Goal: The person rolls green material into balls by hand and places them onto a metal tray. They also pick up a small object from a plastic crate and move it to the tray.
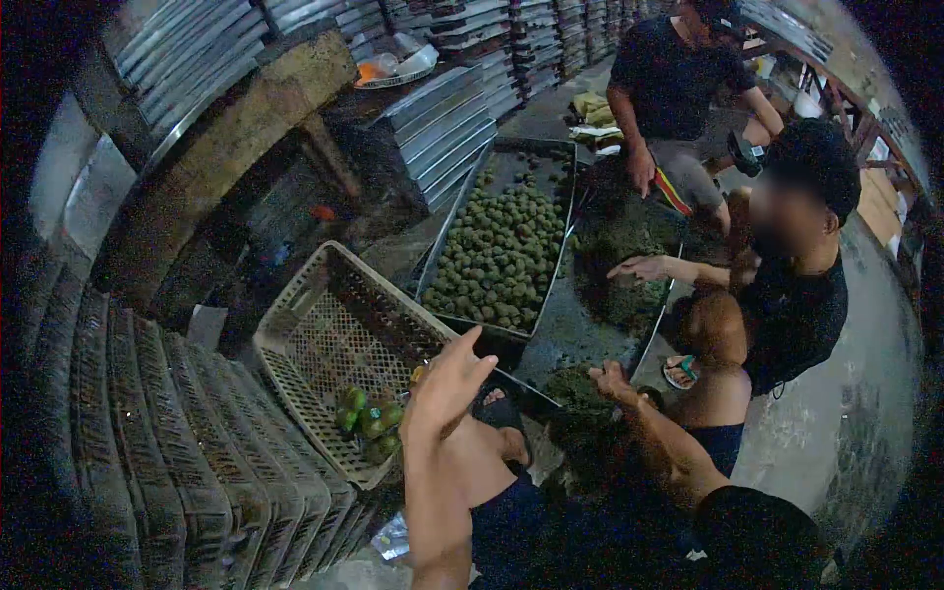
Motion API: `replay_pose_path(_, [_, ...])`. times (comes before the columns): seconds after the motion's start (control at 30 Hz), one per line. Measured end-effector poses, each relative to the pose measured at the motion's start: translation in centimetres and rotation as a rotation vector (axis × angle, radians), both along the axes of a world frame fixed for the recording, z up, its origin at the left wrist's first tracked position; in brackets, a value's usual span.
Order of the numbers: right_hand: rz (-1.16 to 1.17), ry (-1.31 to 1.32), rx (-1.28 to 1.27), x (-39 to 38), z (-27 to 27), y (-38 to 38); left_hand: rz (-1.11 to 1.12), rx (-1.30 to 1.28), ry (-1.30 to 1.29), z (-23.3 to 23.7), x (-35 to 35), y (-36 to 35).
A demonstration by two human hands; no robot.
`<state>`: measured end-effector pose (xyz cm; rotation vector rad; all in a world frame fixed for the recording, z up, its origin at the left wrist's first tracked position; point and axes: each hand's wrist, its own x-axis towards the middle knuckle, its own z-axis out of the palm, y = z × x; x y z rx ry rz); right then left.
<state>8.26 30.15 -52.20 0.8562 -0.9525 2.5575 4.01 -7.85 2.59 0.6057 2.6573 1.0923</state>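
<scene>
My left hand [447, 388] is raised between the plastic crate and the tray of balls. Its thumb and forefinger are apart, and I see nothing held. My right hand [613, 382] is low over a heap of dark green crumbly material [578, 385] at the near end of a metal tray [565, 329]. The fingers there are curled; whatever lies inside them is hidden. Many round dark green balls [501, 241] fill much of a second, deeper metal tray [562, 162]. Several green, fruit-like items [372, 421] lie in the crate [280, 329] left of my left hand.
Two people [801, 275] [678, 79] sit to the right, around a larger dark heap [619, 261]. Stacked crates [187, 433] line the left side. Corrugated metal trays [433, 128] stand behind. A wooden bench [236, 128] holds a basket [398, 74] at its end.
</scene>
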Motion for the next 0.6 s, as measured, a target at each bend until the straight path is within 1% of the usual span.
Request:
replay_pose_path(0.03, [-0.068,0.001,0.07,-0.3,0.6,-1.0,0.075,-0.007,0.024,0.2,1.7,-0.5])
replay_pose_path(0.07, [-0.136,0.001,0.14,-0.6,1.6,-2.1,0.08,-0.021,0.029,0.6,3.0,-1.0])
replay_pose_path(0.1, [-0.274,-0.008,0.296,-0.5,4.2,-3.1,0.096,-0.195,-0.063,0.9,4.3,-1.4])
replay_pose_path(0.13, [-0.249,-0.02,0.232,0.1,9.1,-4.5,0.115,-0.365,-0.159,1.0,5.5,-1.7])
replay_pose_path(0.17, [-0.223,-0.029,0.167,0.8,14.1,-5.8,0.124,-0.371,-0.158,0.5,6.5,-1.8])
replay_pose_path(0.2, [-0.219,-0.03,0.163,1.3,15.7,-5.6,0.162,-0.322,0.023,-0.2,7.6,-1.8])
replay_pose_path(0.23, [-0.047,-0.534,0.297,1.9,16.7,-4.7,0.196,-0.269,0.202,-0.9,8.4,-1.7])
replay_pose_path(0.27, [0.034,-0.785,0.37,2.5,17.7,-4.4,0.195,-0.268,0.202,-1.7,8.7,-1.6])
replay_pose_path(0.3, [0.129,-1.034,0.422,3.1,19.3,-4.3,0.19,-0.333,0.278,-2.6,8.8,-1.6])
replay_pose_path(0.33, [-0.11,-1.165,0.473,3.4,22.7,-6.2,0.182,-0.399,0.359,-3.0,9.0,-1.4])
replay_pose_path(0.37, [-0.354,-1.287,0.513,3.4,25.2,-7.4,0.175,-0.403,0.366,-2.9,9.4,-1.2])
replay_pose_path(0.4, [-0.356,-1.285,0.5,3.0,25.1,-6.5,0.151,-0.394,0.403,-2.6,9.9,-0.9])
replay_pose_path(0.47, [0.052,-1.342,0.157,2.5,23.2,-4.4,0.119,-0.397,0.442,-2.0,11.3,-1.0])
replay_pose_path(0.5, [0.055,-1.34,0.142,2.3,22.6,-4.7,0.072,-0.388,0.423,-1.7,12.3,-1.2])
replay_pose_path(0.53, [0.012,-1.305,-0.468,2.3,22.1,-5.2,0.024,-0.382,0.403,-1.5,13.3,-1.4])
replay_pose_path(0.57, [-0.034,-1.195,-1.072,2.2,21.7,-5.8,0.012,-0.394,0.406,-1.7,14.4,-1.8])
replay_pose_path(0.6, [-0.081,-1.005,-1.66,2.1,21.4,-6.3,0.035,-0.264,0.339,-2.1,15.8,-2.0])
